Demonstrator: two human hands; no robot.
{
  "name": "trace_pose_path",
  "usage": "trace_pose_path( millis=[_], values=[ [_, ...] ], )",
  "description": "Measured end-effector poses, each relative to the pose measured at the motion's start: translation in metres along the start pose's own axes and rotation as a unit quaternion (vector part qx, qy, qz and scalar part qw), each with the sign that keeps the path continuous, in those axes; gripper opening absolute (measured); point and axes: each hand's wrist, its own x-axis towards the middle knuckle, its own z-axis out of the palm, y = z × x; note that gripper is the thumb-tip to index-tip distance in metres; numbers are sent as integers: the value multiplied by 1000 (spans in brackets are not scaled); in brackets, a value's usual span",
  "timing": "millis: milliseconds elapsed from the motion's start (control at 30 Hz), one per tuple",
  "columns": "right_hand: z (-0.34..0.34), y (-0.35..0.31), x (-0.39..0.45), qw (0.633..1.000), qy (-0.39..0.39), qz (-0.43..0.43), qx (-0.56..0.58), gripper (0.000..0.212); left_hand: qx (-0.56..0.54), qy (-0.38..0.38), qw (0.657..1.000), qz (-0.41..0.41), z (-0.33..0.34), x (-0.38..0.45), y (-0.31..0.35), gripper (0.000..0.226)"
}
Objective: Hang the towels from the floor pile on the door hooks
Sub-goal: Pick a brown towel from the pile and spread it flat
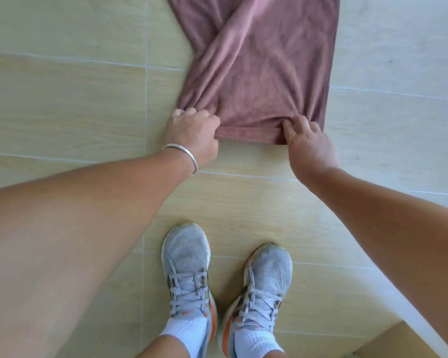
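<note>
Left hand [192, 133] and right hand [307, 143] each pinch a near corner of the soft, limp pink towel [264, 68], likely light.

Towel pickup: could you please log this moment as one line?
stage: pickup | left hand: grips towel near corner | right hand: pinches other near corner | towel: on floor

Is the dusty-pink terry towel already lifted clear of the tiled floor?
No: the dusty-pink terry towel lies spread on the wood-look tiled floor, with the left hand and right hand gripping its near corners.
</note>
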Motion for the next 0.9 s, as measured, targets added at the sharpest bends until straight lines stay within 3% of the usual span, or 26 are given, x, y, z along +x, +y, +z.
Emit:
trace_pose_path(
  millis=[133, 267, 433, 567, 733, 833, 900],
  values=[
    [-22, -10, -34, 999, -47, -18, 12, 27, -25, -20, 999, 13, -21, -43, 2, 23],
    [-48, -23, -80, 992, -81, 18, 98, 23, -19, -48, 998, 34, -38, -95, 0, 52],
    [-83, -36, -129, 982, -107, 8, 158, 18, -6, -97, 995, -8, -65, -143, -9, 21],
    [-114, -58, -162, 975, -98, -43, 195, 7, 3, -124, 991, -40, -92, -169, -17, 11],
    [-160, -64, -170, 977, -149, -117, 98, 39, 49, -186, 978, -75, -132, -178, -42, 20],
    [-196, -61, -152, 981, -140, -120, 60, 18, 102, -196, 972, -81, -169, -169, -57, 28],
    [-230, -55, -132, 987, -116, -100, 43, 15, 128, -178, 972, -85, -200, -158, -66, 29]
  ],
)
